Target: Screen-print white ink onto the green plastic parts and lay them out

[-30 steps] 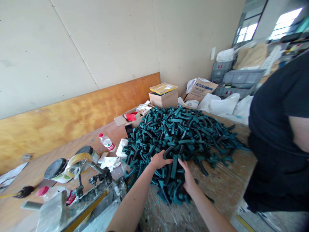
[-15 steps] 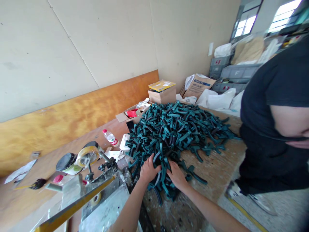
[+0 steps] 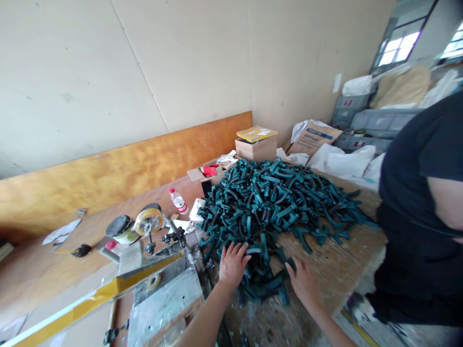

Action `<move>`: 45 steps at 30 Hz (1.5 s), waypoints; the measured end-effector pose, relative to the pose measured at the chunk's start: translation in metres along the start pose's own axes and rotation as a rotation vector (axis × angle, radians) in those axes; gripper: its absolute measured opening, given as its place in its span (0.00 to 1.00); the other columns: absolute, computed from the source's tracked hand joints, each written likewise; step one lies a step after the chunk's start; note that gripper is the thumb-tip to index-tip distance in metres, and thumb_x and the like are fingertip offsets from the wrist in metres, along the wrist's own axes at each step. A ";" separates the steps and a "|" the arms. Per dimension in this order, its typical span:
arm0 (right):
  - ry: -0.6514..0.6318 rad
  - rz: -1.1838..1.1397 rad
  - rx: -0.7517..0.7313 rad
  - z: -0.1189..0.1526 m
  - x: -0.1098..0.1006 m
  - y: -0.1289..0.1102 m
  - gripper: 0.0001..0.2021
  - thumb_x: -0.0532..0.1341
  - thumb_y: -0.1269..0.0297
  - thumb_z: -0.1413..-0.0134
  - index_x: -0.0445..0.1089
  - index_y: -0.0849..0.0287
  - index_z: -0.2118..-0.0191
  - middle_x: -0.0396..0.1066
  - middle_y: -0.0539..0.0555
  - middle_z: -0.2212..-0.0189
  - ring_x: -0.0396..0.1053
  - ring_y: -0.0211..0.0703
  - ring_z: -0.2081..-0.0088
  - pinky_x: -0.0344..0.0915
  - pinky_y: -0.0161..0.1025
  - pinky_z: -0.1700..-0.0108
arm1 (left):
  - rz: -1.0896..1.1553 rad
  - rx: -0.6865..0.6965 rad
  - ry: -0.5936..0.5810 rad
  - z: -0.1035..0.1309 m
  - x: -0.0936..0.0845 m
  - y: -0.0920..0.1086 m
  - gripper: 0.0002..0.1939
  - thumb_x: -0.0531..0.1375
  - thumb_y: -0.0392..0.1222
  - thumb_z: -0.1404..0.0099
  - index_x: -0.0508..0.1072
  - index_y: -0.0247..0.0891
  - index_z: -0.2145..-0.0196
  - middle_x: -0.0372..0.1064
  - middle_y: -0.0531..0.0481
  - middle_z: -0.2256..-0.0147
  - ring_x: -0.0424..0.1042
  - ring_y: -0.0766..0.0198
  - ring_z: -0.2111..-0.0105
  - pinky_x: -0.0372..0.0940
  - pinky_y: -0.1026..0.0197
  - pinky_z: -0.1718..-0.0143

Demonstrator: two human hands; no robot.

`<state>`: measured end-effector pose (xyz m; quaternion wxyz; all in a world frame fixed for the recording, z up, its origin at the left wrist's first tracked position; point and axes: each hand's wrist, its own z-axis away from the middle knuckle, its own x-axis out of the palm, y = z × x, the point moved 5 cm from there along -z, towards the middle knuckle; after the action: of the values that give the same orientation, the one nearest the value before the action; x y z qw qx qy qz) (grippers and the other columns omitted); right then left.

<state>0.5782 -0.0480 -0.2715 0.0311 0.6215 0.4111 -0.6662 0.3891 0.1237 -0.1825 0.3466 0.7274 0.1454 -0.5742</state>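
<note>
Left hand (image 3: 233,264): palm down, fingers spread on dark green curved plastic parts (image 3: 267,197), heaped on the worn wooden table (image 3: 325,262). Right hand (image 3: 303,282): fingers curled at one part near the heap's front edge; grip unclear. Left: grey metal taping fixture (image 3: 166,301). Behind: brown cardboard box (image 3: 256,148). Right: black-clothed person (image 3: 421,202), beside the table.

"How do the person's hands look?"
"Bare, both the left hand (image 3: 233,266) and the right hand (image 3: 306,282). The fingers (image 3: 237,249) are slender with rounded tips; the nails are too small to make out."
"And further up?"
"The left forearm (image 3: 207,315) and right forearm (image 3: 331,327) are bare too, widening smoothly from narrow wrists (image 3: 224,285)."
</note>
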 end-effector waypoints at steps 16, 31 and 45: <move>-0.073 -0.398 0.020 -0.037 0.002 -0.004 0.35 0.54 0.58 0.58 0.58 0.61 0.39 0.70 0.62 0.53 0.70 0.56 0.53 0.64 0.51 0.50 | 0.146 -0.023 0.022 0.037 -0.032 -0.015 0.31 0.60 0.45 0.38 0.61 0.43 0.38 0.56 0.44 0.37 0.52 0.51 0.36 0.50 0.44 0.36; -0.650 -0.611 -0.666 0.133 0.019 -0.248 0.18 0.57 0.52 0.45 0.74 0.50 0.52 0.73 0.53 0.53 0.70 0.51 0.52 0.63 0.46 0.45 | 0.512 -0.731 0.518 0.320 -0.159 -0.181 0.17 0.54 0.53 0.36 0.77 0.42 0.60 0.78 0.50 0.60 0.76 0.59 0.59 0.69 0.60 0.56; -0.486 -0.101 -1.421 0.229 0.053 -0.313 0.17 0.54 0.68 0.39 0.69 0.54 0.46 0.70 0.57 0.52 0.64 0.49 0.51 0.62 0.46 0.49 | 0.924 -0.623 1.075 0.334 -0.285 -0.212 0.23 0.57 0.60 0.40 0.73 0.36 0.60 0.69 0.55 0.78 0.68 0.69 0.77 0.65 0.67 0.71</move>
<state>0.2098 0.0487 -0.1826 0.4841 0.2678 0.7513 -0.3598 -0.0705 0.1051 -0.0212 0.6215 0.7618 0.1303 0.1280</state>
